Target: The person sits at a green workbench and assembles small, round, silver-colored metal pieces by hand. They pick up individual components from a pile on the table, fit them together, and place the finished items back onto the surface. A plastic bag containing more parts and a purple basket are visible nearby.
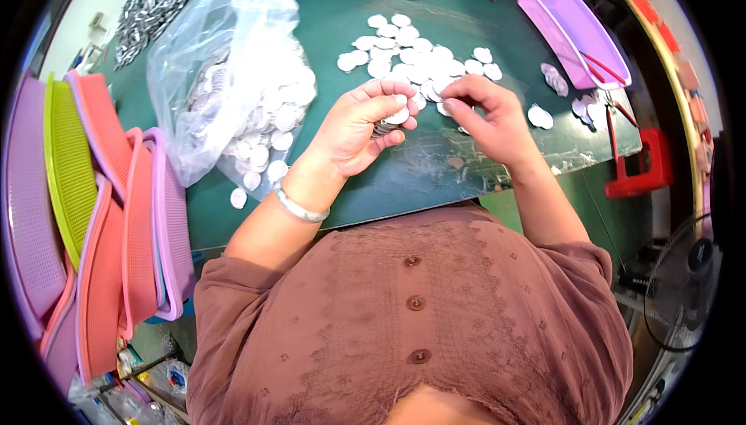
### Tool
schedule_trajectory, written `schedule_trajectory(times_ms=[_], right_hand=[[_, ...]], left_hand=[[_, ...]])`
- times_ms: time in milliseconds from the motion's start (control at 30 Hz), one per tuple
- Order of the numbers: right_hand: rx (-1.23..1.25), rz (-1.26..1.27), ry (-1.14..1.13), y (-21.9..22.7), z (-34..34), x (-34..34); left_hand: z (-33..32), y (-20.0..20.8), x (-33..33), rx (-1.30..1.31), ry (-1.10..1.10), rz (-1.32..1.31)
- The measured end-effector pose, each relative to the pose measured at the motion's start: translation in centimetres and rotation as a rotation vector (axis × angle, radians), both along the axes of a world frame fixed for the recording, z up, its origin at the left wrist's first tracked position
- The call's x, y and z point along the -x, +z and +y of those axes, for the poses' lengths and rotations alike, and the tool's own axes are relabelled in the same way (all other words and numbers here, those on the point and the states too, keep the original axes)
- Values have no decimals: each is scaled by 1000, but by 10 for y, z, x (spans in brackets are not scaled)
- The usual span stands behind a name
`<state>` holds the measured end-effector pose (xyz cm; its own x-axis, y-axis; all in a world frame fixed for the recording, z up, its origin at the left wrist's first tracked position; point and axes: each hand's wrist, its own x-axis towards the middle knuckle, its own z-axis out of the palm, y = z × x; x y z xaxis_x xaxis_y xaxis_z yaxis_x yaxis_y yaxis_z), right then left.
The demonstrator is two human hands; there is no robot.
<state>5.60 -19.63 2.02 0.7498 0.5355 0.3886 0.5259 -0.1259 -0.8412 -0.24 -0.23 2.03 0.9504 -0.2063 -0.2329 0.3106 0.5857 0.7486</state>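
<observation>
My left hand is curled around a stack of silvery-white round discs, its thumb resting on the top one. To its right, my right hand reaches over the near edge of a loose pile of the same discs. Thumb and forefinger of that hand come close around a white disc, which they seem to pinch. Left of my left forearm, a clear plastic bag full of such discs lies open toward me, with a few spilled at its mouth.
The green table has a worn front edge. A purple basket stands at the far right, near red-handled pliers and small disc stacks. Coloured baskets are nested on the left. Metal parts lie heaped far left.
</observation>
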Motion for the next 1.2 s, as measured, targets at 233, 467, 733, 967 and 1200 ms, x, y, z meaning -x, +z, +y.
schedule_trajectory(times_ms=[233, 467, 733, 967, 1200], right_hand=[[53, 112, -159, 1, -32, -10], [343, -94, -197, 0, -49, -11], [600, -340, -252, -8, -36, -2], [518, -330, -299, -16, -25, 0], [345, -60, -249, -21, -24, 2]], left_hand=[[82, 81, 21, -733, 545, -538], [174, 75, -6, -1348, 627, -353], [94, 78, 5, -1388, 774, -745], [-10, 16, 6, -1026, 193, -503], [-43, -19, -15, -1003, -39, -354]])
